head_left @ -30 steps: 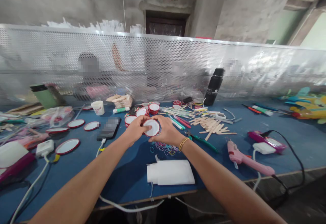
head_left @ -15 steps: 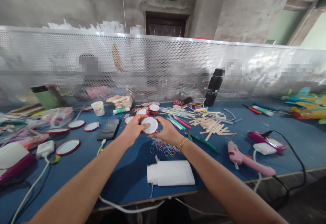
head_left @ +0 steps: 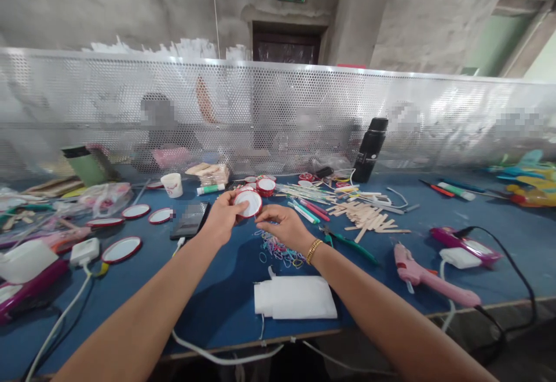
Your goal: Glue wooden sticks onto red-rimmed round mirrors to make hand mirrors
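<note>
A round white disc with a red rim (head_left: 251,202) is in my left hand (head_left: 222,219), held up over the table with the thumb across its white face. Close to the disc's lower right edge is my right hand (head_left: 284,226), its thumb and fingertips pinched together. Whether anything is between those fingertips is too small to make out. Below my right hand lies a pile of thin coloured rubber bands (head_left: 278,249). Behind the held disc, more red-rimmed discs (head_left: 266,185) sit stacked, and others (head_left: 122,249) are spread out at left.
A white wrapped packet (head_left: 299,297) lies in front of me. Rightward are wooden sticks (head_left: 369,218), green-handled pliers (head_left: 354,247), a pink glue gun (head_left: 434,281) and a black bottle (head_left: 370,150). A phone (head_left: 190,220) and paper cup (head_left: 172,185) are at left. A perforated metal screen (head_left: 269,98) stands behind.
My right hand has come off the disc's right side and drawn its fingers into a pinch. The disc, now in my left hand alone, has shifted slightly left and tilted.
</note>
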`<action>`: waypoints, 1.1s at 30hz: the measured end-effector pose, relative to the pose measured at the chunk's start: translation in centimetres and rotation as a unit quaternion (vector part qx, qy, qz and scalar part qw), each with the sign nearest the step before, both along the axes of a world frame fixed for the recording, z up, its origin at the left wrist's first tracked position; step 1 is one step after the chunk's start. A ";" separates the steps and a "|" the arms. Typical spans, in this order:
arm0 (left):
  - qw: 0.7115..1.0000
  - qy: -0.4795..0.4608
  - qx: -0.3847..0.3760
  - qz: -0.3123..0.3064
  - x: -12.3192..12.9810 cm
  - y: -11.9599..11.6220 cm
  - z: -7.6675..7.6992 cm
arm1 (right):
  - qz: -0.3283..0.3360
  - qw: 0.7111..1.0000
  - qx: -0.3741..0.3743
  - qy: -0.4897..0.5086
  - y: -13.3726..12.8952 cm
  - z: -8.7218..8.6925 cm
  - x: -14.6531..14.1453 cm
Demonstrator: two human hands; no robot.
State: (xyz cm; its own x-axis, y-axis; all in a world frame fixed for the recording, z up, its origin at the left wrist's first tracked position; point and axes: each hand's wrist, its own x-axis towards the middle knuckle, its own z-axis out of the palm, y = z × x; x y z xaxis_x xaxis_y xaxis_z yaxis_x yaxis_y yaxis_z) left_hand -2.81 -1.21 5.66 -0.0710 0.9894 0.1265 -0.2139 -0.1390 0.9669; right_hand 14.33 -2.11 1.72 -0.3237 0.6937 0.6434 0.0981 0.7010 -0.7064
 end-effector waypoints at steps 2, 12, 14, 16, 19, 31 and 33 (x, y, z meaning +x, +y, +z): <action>1.000 -0.003 0.000 -0.005 0.1 0.0 -0.1 | -0.018 1.000 0.008 0.007 -0.1 0.2 0.1; 0.999 0.001 -0.025 -0.043 0.2 -0.1 -0.3 | 0.048 0.955 -0.246 0.161 0.6 -0.6 -0.3; 0.997 0.025 -0.018 -0.070 0.3 -0.2 -0.4 | 0.082 0.913 -0.323 0.233 0.7 -0.6 -0.3; 0.994 0.049 -0.007 -0.096 0.3 -0.4 -0.4 | 0.089 0.889 -0.357 0.273 0.7 -0.4 -0.1; 0.990 0.084 0.024 -0.112 0.2 -0.5 -0.2 | 0.064 0.884 -0.367 0.280 0.6 0.0 0.3; 0.942 0.282 0.154 -0.095 0.0 0.3 -1.0 | -0.069 0.973 -0.197 0.103 0.5 0.0 0.2; 0.935 0.296 0.172 -0.098 0.0 0.3 -1.0 | -0.078 0.975 -0.189 0.092 0.5 0.1 0.3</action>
